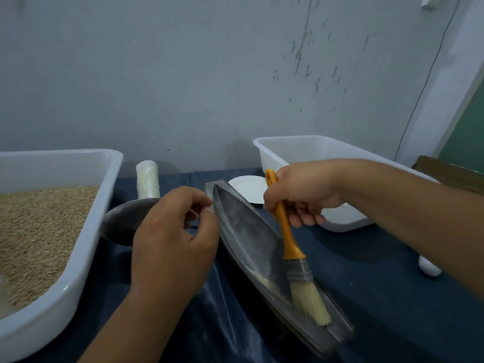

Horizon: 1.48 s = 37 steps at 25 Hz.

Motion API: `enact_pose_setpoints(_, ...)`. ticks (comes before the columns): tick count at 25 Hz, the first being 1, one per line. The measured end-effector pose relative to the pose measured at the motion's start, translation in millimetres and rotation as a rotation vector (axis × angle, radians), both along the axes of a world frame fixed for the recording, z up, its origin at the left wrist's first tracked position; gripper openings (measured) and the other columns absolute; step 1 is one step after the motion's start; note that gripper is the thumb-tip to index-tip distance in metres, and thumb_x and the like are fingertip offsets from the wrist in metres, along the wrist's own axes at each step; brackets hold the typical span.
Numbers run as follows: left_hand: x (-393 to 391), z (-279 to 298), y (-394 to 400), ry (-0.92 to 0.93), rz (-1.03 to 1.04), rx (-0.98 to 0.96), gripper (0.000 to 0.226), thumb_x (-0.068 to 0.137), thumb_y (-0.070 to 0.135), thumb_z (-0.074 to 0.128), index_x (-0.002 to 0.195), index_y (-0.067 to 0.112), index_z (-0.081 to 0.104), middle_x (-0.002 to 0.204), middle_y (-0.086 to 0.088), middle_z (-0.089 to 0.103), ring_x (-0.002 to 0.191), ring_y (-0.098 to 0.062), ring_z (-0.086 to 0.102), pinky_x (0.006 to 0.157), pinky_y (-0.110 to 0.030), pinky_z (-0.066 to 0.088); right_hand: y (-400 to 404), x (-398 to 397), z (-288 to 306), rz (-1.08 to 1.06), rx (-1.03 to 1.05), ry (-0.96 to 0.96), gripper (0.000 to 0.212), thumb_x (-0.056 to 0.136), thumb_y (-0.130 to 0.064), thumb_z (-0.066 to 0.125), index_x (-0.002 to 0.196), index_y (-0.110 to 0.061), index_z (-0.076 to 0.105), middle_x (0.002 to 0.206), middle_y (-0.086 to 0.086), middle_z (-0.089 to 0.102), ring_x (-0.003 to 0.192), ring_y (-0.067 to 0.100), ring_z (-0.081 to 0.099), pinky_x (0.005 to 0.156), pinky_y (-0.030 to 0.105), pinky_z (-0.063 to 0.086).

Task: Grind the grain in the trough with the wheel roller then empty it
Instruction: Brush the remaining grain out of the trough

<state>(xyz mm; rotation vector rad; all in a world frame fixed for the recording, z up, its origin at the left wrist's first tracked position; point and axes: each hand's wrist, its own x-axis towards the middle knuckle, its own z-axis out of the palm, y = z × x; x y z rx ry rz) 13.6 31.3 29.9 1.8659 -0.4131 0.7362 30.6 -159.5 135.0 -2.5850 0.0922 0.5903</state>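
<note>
Trough (251, 239): long, boat-shaped metal vessel on the dark blue cloth (366, 284), running from the far centre toward the near right; dusty inside, with a small heap of pale ground grain (264, 280) near its lower end
Right hand (301, 195): curled round the orange handle of a brush (290, 242); pale bristles down on the trough's near rim
Left hand (172, 239): fingers bent, fingertips pinching the trough's far left edge
Wheel roller (123, 224): dark disc with a white wrapped handle, lying left of the trough, partly behind the left hand
Left tub (86, 231): white, holds whole grain
Right tub (275, 153): white; contents cannot be told
White plate (248, 188): beyond the trough
</note>
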Motion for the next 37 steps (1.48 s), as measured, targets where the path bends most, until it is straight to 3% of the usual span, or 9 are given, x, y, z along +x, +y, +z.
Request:
enact_pose_setpoints(9, 4, -1, 4, 0.044, 0.028, -0.03, 0.013, 0.083, 0.021, 0.058, 0.082, 0.034, 0.057, 0.077, 0.014, 0.061, 0.071, -0.009, 0.06, 0.062, -0.033, 0.053, -10, -3, 1, -0.04, 0.169, -0.147, 0.031, 0.094, -0.016, 0.05, 0.07, -0.002, 0.064, 0.049, 0.009, 0.06, 0.034, 0.017, 0.049, 0.034, 0.02, 0.04)
enact_pose_setpoints(17, 8, -3, -32, 0.457, -0.083, -0.159, 0.029, 0.084, 0.02, 0.067, 0.103, 0.037, 0.053, 0.088, 0.022, 0.061, 0.084, 0.01, 0.058, 0.061, -0.008, 0.041, -60, -62, -25, -0.311, 0.791, -0.822, 0.032, 0.098, -0.026, 0.053, 0.074, -0.012, 0.069, 0.06, 0.014, 0.066, 0.044, 0.026, 0.059, 0.038, 0.031, 0.047)
enact_pose_setpoints(19, 32, 5, -44, 0.613, -0.042, -0.162, 0.037, 0.087, 0.024, 0.063, 0.12, 0.031, 0.048, 0.091, 0.023, 0.054, 0.079, 0.007, 0.057, 0.058, -0.014, 0.039, -66, -80, -45, -0.357, 0.87, -0.823, 0.028, 0.096, -0.027, 0.054, 0.076, -0.02, 0.071, 0.062, 0.015, 0.067, 0.045, 0.026, 0.061, 0.039, 0.032, 0.05)
enact_pose_setpoints(21, 64, 14, -55, 0.795, 0.026, -0.218, 0.047, 0.088, 0.025, 0.061, 0.13, 0.013, 0.046, 0.094, 0.006, 0.058, 0.081, -0.01, 0.059, 0.061, -0.026, 0.045, -69, -92, -63, -0.412, 0.948, -0.791, 0.028, 0.096, -0.025, 0.054, 0.076, -0.019, 0.071, 0.062, 0.016, 0.067, 0.045, 0.026, 0.061, 0.038, 0.033, 0.051)
enact_pose_setpoints(25, 99, 19, -73, 1.08, 0.113, -0.33, 0.046, 0.087, 0.024, 0.063, 0.123, 0.0, 0.049, 0.097, -0.017, 0.059, 0.086, -0.035, 0.059, 0.083, -0.04, 0.051, -72, -106, -87, -0.521, 1.05, -0.699, 0.024, 0.095, -0.017, 0.058, 0.075, -0.008, 0.07, 0.058, 0.021, 0.064, 0.042, 0.029, 0.057, 0.035, 0.035, 0.048)
enact_pose_setpoints(28, 116, 10, -75, 1.135, 0.122, -0.352, 0.037, 0.088, 0.02, 0.064, 0.115, -0.002, 0.053, 0.093, -0.018, 0.061, 0.083, -0.035, 0.06, 0.069, -0.038, 0.05, -82, -108, -91, -0.613, 1.099, -0.664, 0.025, 0.094, -0.013, 0.06, 0.072, -0.003, 0.069, 0.056, 0.026, 0.062, 0.04, 0.033, 0.054, 0.038, 0.036, 0.044)
enact_pose_setpoints(31, 126, 3, -75, 1.14, 0.181, -0.32, 0.026, 0.091, 0.016, 0.059, 0.107, -0.004, 0.057, 0.096, -0.021, 0.063, 0.085, -0.035, 0.061, 0.075, -0.04, 0.052, -91, -112, -93, -0.707, 1.131, -0.67, 0.025, 0.095, -0.012, 0.058, 0.075, -0.001, 0.069, 0.056, 0.026, 0.063, 0.04, 0.035, 0.054, 0.046, 0.036, 0.043)
enact_pose_setpoints(34, 127, -1, -76, 1.112, 0.188, -0.407, 0.018, 0.091, 0.015, 0.06, 0.095, -0.003, 0.059, 0.089, -0.02, 0.063, 0.077, -0.034, 0.06, 0.062, -0.036, 0.047, -88, -127, -108, -0.735, 1.177, -0.74, 0.024, 0.095, -0.002, 0.05, 0.078, -0.004, 0.067, 0.057, 0.021, 0.067, 0.04, 0.034, 0.061, 0.037, 0.033, 0.048)
enact_pose_setpoints(37, 126, -7, -78, 1.09, 0.189, -0.479, 0.018, 0.091, 0.013, 0.061, 0.099, -0.002, 0.059, 0.088, -0.019, 0.063, 0.074, -0.033, 0.059, 0.057, -0.035, 0.045, -78, -133, -139, -0.572, 1.128, -0.777, 0.047, 0.092, 0.011, 0.051, 0.062, -0.016, 0.074, 0.066, 0.008, 0.074, 0.064, 0.025, 0.072, 0.063, 0.017, 0.053)
